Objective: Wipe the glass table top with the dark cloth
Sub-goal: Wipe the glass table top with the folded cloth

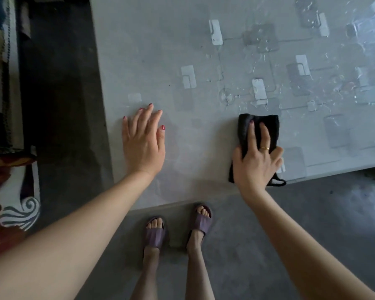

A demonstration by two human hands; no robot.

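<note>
The dark cloth [245,128] lies on the glass table [160,50] near its front edge. Its long side runs from that edge toward the far side. The right hand [254,158] presses on the cloth, fingers [252,135] spread flat. Left of the cloth, the left hand [142,140] rests flat on the glass, fingers straight and a little apart.
</note>
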